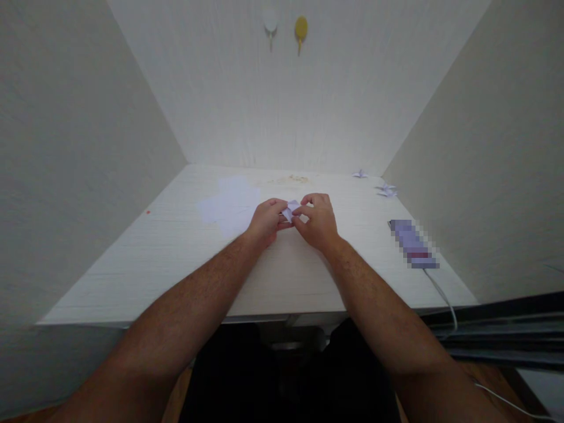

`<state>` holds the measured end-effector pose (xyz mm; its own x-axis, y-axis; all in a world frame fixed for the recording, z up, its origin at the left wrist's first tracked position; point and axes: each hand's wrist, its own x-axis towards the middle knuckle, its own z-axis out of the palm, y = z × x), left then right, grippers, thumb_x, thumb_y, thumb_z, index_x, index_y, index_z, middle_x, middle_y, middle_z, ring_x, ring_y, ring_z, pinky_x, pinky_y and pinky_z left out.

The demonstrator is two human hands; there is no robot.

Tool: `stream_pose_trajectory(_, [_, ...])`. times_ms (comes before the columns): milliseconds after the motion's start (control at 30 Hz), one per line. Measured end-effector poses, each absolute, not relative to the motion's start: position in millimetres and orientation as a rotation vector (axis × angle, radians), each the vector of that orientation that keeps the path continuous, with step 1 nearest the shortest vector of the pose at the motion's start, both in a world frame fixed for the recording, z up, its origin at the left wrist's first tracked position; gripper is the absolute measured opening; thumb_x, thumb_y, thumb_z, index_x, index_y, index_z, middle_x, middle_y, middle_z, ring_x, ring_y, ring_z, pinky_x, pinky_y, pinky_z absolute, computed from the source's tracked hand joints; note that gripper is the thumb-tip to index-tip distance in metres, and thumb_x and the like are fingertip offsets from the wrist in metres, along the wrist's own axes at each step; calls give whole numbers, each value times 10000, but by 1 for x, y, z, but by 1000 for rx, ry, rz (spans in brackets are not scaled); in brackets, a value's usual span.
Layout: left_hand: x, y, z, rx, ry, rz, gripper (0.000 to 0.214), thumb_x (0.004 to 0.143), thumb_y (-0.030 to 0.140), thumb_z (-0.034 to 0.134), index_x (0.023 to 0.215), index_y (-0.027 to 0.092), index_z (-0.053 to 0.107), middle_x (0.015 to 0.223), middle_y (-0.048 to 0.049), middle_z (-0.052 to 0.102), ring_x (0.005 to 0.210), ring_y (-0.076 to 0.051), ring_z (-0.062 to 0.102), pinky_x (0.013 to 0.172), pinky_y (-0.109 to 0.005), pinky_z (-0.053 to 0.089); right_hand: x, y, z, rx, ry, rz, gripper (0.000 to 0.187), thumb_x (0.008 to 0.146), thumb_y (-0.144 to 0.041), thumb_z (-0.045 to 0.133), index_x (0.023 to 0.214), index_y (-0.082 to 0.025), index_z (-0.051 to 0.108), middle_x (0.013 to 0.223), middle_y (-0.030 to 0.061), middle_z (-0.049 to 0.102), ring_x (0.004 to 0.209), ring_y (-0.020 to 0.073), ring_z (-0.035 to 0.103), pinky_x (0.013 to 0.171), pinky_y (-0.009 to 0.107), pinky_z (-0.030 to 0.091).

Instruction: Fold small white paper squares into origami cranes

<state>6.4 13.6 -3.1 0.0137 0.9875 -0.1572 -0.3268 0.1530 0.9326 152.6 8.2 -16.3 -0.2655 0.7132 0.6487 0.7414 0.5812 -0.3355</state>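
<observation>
One small piece of folded white paper (291, 209) is held between two hands, near the middle of the table (282, 276) and apparently just above its surface. By its look, it should be very light and thin, crisp along the creases but easily bent, dented or torn; slipping seems a lesser risk than crushing. It is best taken by folded edges, where layers add stiffness, with a light fingertip pinch.

The paper is gripped at its left side by the left hand (265, 218), thumb above and fingers curled beneath. The right hand (318, 220) is partly closed, thumb and forefinger brought to the paper's right side; whether a flap is pinched there cannot be told.

To the left, several flat white sheets (233, 202) are spread overlapping; their number cannot be counted. At the right rear, one folded paper figure (360, 174) is set apart from a small cluster of figures (386, 190), seemingly two. Nearer, one pixelated flat device (414, 244) is joined by one white cable (442, 294). One red speck (148, 212) is seen at far left, and two hook-like fittings, one white (270, 24) and one yellow (301, 28), are mounted on the back wall.
</observation>
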Motion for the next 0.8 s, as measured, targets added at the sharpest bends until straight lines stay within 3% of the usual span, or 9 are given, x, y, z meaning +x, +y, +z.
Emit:
stream_pose_trajectory(233, [12, 14, -4, 832, 1018, 1315, 138, 717, 158, 597, 845, 175, 550, 731, -15, 650, 595, -103, 617, 597, -234, 529, 142, 7, -19, -1332, -1958, 75, 105, 821, -228, 630, 818, -211, 733, 823, 58, 603, 794, 196, 541, 705, 323, 433])
stream_pose_trajectory(433, [13, 13, -4, 877, 1006, 1316, 159, 754, 117, 547, 904, 153, 584, 806, -48, 687, 665, -132, 670, 669, -294, 580, 148, 14, -21, -1364, -1890, 295, 84, 799, -211, 626, 753, -193, 695, 738, 20, 603, 680, 149, 536, 642, 283, 392])
stream_pose_trajectory(667, [11, 16, -10, 923, 1014, 1296, 132, 747, 163, 604, 878, 152, 611, 782, -43, 689, 643, -133, 665, 642, -291, 585, 151, 16, -23, -1361, -1876, 395, 94, 791, -231, 609, 727, -186, 663, 682, 4, 593, 626, 133, 495, 602, 265, 358])
stream_pose_trajectory(800, [10, 14, -13, 1062, 920, 1286, 335, 689, 208, 729, 999, 136, 626, 757, -27, 699, 680, -133, 668, 717, -315, 586, 152, 15, -21, -1360, -1836, 462, 162, 795, -278, 602, 681, -173, 648, 618, -15, 561, 576, 113, 446, 570, 256, 320])
